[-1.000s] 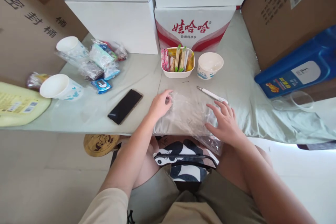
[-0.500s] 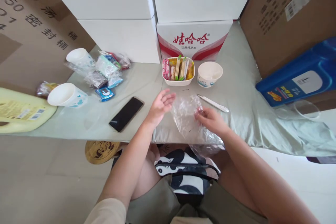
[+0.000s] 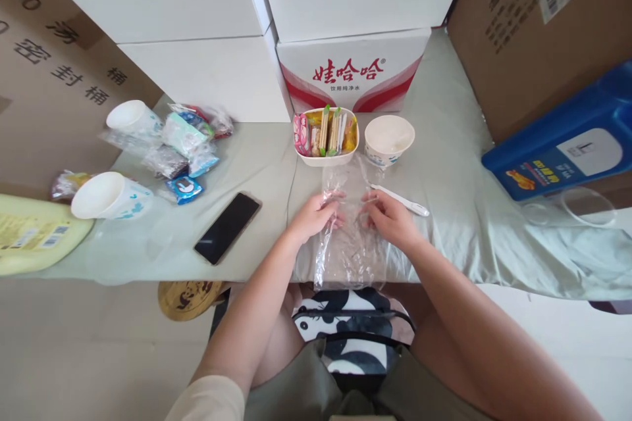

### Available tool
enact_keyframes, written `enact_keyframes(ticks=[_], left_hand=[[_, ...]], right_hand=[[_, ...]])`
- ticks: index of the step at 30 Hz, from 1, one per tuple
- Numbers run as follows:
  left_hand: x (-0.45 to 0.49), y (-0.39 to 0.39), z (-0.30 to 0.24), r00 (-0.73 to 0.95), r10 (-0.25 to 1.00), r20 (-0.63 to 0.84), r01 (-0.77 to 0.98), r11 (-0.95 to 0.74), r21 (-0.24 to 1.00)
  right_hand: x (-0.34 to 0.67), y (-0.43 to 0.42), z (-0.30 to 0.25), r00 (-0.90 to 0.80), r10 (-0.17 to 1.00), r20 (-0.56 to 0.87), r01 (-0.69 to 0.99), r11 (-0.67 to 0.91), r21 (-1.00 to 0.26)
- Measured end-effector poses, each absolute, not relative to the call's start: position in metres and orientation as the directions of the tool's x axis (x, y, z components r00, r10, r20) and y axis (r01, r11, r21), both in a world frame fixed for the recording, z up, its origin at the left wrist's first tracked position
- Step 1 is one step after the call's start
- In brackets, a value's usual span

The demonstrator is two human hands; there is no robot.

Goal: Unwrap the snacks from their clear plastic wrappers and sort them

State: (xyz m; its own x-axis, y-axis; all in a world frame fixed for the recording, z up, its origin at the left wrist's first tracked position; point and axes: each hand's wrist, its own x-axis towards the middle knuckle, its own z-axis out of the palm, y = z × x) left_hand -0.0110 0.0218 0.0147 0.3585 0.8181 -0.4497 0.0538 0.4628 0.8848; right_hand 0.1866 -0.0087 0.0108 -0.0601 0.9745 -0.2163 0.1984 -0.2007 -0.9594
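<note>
A crinkled clear plastic bag (image 3: 351, 247) lies across the front edge of the cloth-covered table. My left hand (image 3: 318, 214) pinches its left side, and my right hand (image 3: 388, 216) grips it on the right. Just beyond my right hand rests a white-handled craft knife (image 3: 402, 200). Behind the bag stands a white oblong tub (image 3: 326, 161) packed with snack packets and thin wrapped sticks. To its right is a white paper bowl (image 3: 390, 138) with a blue print; something clear seems to lie inside it.
A black phone (image 3: 228, 227) lies left of my arm. Farther left are two paper cups (image 3: 111, 196), loose snack packets (image 3: 185, 145) and a yellow jug (image 3: 39, 233). A blue bottle (image 3: 563, 138) leans at right beside a clear cup (image 3: 587, 207). White boxes (image 3: 355, 72) stand behind.
My left hand has come down from above the table and closed on the bag's left side. The bag is now spread between both hands, reaching toward the tub. The view has shifted slightly.
</note>
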Motion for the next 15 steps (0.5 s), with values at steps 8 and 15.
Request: enact_keyframes(ticks=[8, 15], left_hand=[[-0.025, 0.021, 0.018, 0.429, 0.828, -0.361, -0.157, 0.462, 0.873], [-0.022, 0.026, 0.01, 0.374, 0.868, -0.326, -0.298, 0.445, 0.845]], right_hand=[[0.197, -0.009, 0.02, 0.077, 0.996, -0.032, 0.039, -0.035, -0.999], [0.207, -0.012, 0.018, 0.103, 0.994, 0.047, -0.088, 0.057, -0.994]])
